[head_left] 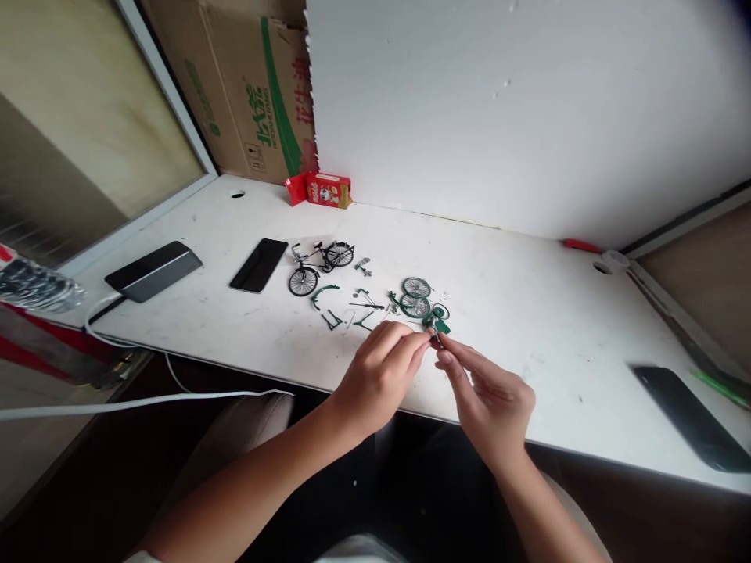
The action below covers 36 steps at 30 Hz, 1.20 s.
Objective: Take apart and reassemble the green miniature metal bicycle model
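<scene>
My left hand point(384, 375) and my right hand point(490, 399) meet near the table's front edge, both with fingers pinched on a small dark bicycle part point(436, 336). Its exact kind is too small and covered to make out. Just beyond the fingertips lie a green piece point(444, 325) and toy bicycle wheels point(416, 288). Left of my hands are spread loose parts, among them a curved green mudguard point(321, 294) and a thin dark rod point(368, 306). A finished-looking black model bicycle point(317, 264) stands farther back.
A black phone point(259, 265) and a dark grey device point(153, 270) lie to the left. Behind are a small red box point(328, 190) and a large cardboard carton point(252, 94). Another dark flat object point(692, 414) rests at right. A white cable point(146, 402) crosses below the front edge.
</scene>
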Available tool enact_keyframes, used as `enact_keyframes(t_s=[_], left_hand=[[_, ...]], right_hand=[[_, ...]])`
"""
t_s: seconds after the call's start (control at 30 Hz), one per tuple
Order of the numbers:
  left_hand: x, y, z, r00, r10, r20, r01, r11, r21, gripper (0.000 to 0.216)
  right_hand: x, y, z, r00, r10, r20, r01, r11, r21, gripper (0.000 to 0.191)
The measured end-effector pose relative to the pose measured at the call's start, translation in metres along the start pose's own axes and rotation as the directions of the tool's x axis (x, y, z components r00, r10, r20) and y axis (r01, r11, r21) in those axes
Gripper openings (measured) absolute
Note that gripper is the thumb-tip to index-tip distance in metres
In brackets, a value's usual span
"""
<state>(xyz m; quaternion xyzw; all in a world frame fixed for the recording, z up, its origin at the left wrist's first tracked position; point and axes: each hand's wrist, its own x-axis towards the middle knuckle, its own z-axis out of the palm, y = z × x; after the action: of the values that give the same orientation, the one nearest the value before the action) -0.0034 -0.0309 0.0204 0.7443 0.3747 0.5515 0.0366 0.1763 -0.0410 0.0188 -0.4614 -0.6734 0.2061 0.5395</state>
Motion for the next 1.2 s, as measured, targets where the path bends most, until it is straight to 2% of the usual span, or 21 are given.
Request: enact_keyframes(t_s=[0.13, 0.37, 0.57, 0.7, 0.87, 1.1, 1.2], left_hand=[[-0.002, -0.007, 0.003, 1.0, 0.005, 0.005, -0.006, 1.0, 0.009, 0.018], [-0.002, -0.01, 0.006, 1.0, -0.003, -0.004, 0.003, 0.999, 0.051, 0.013], [0.0, -0.01, 0.006, 0.999, -0.049, -0.007, 0.049, 0.999, -0.016, 0.013], [0.0, -0.009, 0.007, 0.996, -0.08, -0.029, 0.078, 0.995, -0.067, 0.017], [0.002, -0.011, 0.002, 0.997, -0.067, 0.029, 0.065, 0.996, 0.053, 0.019], [0.003, -0.016, 0.0, 0.995, -0.065, 0.071, 0.06, 0.996, 0.059, 0.02], [0.0, -0.016, 0.002, 0.997, -0.034, 0.067, 0.03, 0.997, 0.068, 0.019]], right_hand=[[-0.003, 0.002, 0.005, 1.0, 0.014, -0.007, -0.014, 0.998, -0.061, 0.034], [-0.003, 0.006, 0.008, 0.994, 0.103, -0.026, -0.105, 0.992, -0.07, 0.029], [0.003, 0.0, 0.005, 0.999, 0.026, -0.035, -0.029, 0.994, -0.101, 0.031], [0.002, -0.001, 0.004, 0.997, 0.02, -0.075, -0.029, 0.993, -0.111, 0.03], [0.004, -0.001, 0.005, 0.993, 0.033, -0.111, -0.039, 0.998, -0.054, 0.027], [0.009, 0.008, -0.001, 0.978, 0.131, -0.159, -0.138, 0.99, -0.031, 0.027], [0.013, 0.005, -0.003, 0.966, 0.216, -0.143, -0.213, 0.976, 0.042, 0.027]])
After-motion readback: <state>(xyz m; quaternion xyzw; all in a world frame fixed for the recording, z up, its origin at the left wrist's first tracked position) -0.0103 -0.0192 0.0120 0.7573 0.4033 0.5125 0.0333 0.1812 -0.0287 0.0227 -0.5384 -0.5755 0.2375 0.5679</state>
